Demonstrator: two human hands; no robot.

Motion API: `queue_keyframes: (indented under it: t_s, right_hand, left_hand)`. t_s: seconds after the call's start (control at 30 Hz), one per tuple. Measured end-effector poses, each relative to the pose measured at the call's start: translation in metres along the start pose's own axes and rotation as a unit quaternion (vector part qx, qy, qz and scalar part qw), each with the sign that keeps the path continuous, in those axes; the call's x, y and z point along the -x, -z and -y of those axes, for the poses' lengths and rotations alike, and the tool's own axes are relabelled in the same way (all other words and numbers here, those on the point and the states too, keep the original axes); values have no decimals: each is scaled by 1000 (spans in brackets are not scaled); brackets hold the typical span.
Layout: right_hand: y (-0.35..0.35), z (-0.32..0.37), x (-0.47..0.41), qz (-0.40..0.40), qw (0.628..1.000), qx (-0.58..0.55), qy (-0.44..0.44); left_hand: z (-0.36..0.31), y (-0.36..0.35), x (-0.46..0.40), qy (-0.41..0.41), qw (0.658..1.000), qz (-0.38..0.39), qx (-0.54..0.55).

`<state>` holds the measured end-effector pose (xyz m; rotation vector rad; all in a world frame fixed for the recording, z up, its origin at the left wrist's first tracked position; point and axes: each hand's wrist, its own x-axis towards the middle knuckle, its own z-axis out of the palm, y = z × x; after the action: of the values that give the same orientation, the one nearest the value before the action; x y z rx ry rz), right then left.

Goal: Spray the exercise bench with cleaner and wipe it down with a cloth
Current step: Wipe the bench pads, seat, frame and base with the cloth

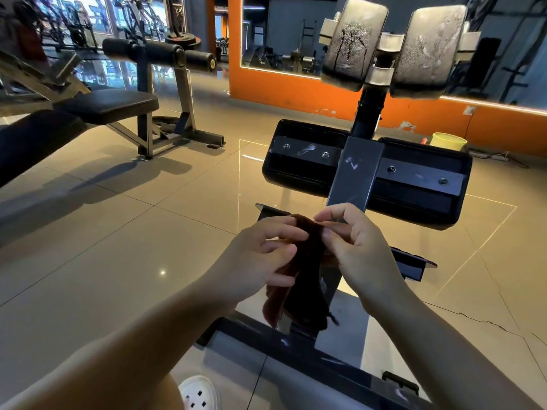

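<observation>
Dark brown cloth [299, 270] pinched at top edge by left grip [266, 255] and right grip [352, 247], likely unfolding for wiping sprayed pads [353, 44].

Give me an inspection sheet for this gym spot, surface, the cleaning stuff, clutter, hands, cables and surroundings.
Surface: glossy tiled floor, cracked at lower right.
Job's things: two upper pads of the bench wet with spray and drips; dark cloth held above the frame; no spray bottle seen.
Clutter: yellow bucket by the orange wall.
Hands: left hand and right hand both pinch the cloth's top edge.
Cables: a cord runs down the wall to a power strip on the floor.
Surroundings: another bench at left, mirror, a white shoe.
</observation>
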<state>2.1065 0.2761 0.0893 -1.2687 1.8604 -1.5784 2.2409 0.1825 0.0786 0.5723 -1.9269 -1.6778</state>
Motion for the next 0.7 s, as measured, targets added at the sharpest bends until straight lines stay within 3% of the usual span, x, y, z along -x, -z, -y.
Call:
queue_keyframes:
  t_s: [0.07, 0.17, 0.23, 0.37, 0.57, 0.7]
  right_hand:
    - [4, 3, -2, 19, 1000, 7, 5]
    - [12, 10, -2, 74, 997, 30, 18]
    - [19, 15, 0, 98, 994, 24, 35]
    - [34, 17, 2, 99, 994, -3, 40]
    - [47, 16, 2, 98, 995, -21, 24]
    - [48, 8, 0, 108, 990, 72, 48]
  left_hand:
    - [4, 7, -6, -8, 998, -50, -21]
    - [10, 18, -17, -46, 983, -103, -141]
    - [15, 24, -21, -51, 979, -58, -186]
    - [19, 25, -20, -30, 981, 94, -165]
    - [14, 28, -20, 0, 993, 64, -102]
    - [10, 39, -20, -33, 993, 15, -114]
